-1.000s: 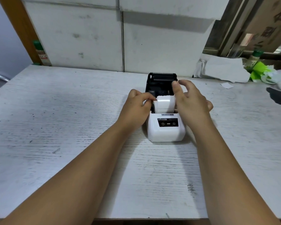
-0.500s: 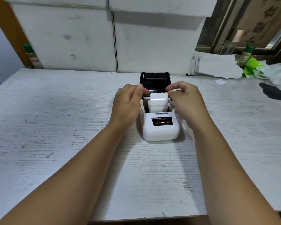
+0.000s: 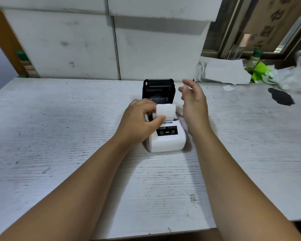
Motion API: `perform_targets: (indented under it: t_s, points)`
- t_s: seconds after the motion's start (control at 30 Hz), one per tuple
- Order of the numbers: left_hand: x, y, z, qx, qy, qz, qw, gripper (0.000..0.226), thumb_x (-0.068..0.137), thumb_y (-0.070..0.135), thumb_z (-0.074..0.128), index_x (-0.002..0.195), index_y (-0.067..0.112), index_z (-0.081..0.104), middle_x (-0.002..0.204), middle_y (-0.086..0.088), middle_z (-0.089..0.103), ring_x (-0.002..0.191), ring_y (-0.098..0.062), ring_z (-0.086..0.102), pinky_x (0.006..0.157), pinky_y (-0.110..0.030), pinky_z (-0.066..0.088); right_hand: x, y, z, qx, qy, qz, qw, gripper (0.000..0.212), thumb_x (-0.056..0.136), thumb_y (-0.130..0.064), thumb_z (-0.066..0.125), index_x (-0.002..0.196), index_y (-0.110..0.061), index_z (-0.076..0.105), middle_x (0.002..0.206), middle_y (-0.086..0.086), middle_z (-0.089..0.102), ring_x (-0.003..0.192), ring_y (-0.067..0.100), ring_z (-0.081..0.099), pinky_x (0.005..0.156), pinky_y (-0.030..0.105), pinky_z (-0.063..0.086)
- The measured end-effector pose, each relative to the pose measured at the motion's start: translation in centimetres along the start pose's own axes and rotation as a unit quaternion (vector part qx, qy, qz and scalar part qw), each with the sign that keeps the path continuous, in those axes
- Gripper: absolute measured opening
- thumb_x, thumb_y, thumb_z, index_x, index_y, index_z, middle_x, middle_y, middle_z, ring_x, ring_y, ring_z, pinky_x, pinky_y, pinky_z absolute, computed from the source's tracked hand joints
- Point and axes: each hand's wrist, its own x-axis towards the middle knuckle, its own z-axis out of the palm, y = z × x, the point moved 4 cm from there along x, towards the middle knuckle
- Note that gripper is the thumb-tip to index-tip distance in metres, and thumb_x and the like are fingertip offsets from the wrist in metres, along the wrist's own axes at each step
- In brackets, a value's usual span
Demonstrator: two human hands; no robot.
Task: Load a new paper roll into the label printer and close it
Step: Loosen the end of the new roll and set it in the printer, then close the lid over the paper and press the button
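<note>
Right hand (image 3: 193,105) lifted off cylindrical paper roll (image 3: 166,111); left hand (image 3: 139,120) pinches it.

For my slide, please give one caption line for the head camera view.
Left hand seats the paper roll in the open printer; right hand hovers open beside the raised lid.

Single head view: looks forward and down, close over table (image 3: 59,136), wide-angle.
</note>
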Motion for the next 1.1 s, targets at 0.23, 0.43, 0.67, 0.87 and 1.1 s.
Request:
perform_targets:
  t_s: [0.23, 0.43, 0.67, 0.87, 1.1]
  points:
    - [-0.7, 1.2, -0.2, 0.084, 0.052, 0.095, 0.991, 0.03, 0.077, 0.035, 0.057, 0.094, 0.013, 0.067, 0.086, 0.001, 0.066, 0.076, -0.013, 0.045, 0.069, -0.011, 0.03, -0.2, 0.5, 1.5, 0.104, -0.091, 0.02, 0.99, 0.032, 0.101, -0.04, 0.035, 0.12, -0.031, 0.059, 0.127, -0.001, 0.064, 0.121, 0.009, 0.057, 0.106, 0.038, 0.044]
    - [-0.7, 1.3, -0.3, 0.115, 0.122, 0.098, 0.981, 0.018, 0.08, 0.025, 0.062, 0.082, 0.008, 0.068, 0.088, -0.007, 0.063, 0.081, -0.023, 0.052, 0.067, -0.023, 0.037, 0.1, 0.2, 1.8, 0.117, -0.08, 0.0, 0.99, 0.023, 0.091, -0.043, 0.051, 0.087, -0.025, 0.064, 0.09, -0.002, 0.068, 0.091, 0.017, 0.064, 0.088, 0.041, 0.05]
    - [-0.8, 1.2, -0.7, 0.17, 0.157, 0.103, 0.967, 0.021, 0.078, 0.035, 0.068, 0.08, 0.015, 0.072, 0.107, -0.013, 0.06, 0.092, -0.022, 0.04, 0.078, -0.02, 0.031, -0.1, 0.4, 1.5, 0.033, -0.016, -0.034, 0.999, 0.012, 0.093, -0.035, 0.054, 0.089, -0.025, 0.06, 0.081, -0.011, 0.061, 0.079, 0.008, 0.057, 0.077, 0.026, 0.044]
    - [-0.9, 1.6, -1.0, 0.144, 0.196, 0.141, 0.96, 0.025, 0.082, 0.032, 0.064, 0.074, 0.01, 0.071, 0.112, -0.016, 0.064, 0.099, -0.02, 0.043, 0.089, -0.029, 0.036, -0.3, 0.0, 2.3, 0.086, -0.071, -0.051, 0.992, 0.02, 0.092, -0.022, 0.05, 0.099, -0.026, 0.068, 0.103, -0.002, 0.069, 0.106, 0.019, 0.064, 0.095, 0.036, 0.051]
    - [-1.0, 1.7, -1.0, 0.152, 0.225, 0.17, 0.947, 0.021, 0.085, 0.022, 0.063, 0.072, 0.006, 0.069, 0.107, -0.018, 0.065, 0.098, -0.023, 0.044, 0.086, -0.028, 0.035, -0.7, -0.1, 2.2, 0.103, -0.095, -0.031, 0.99, 0.024, 0.093, -0.021, 0.054, 0.073, -0.019, 0.067, 0.078, -0.006, 0.068, 0.082, 0.014, 0.063, 0.081, 0.037, 0.051]
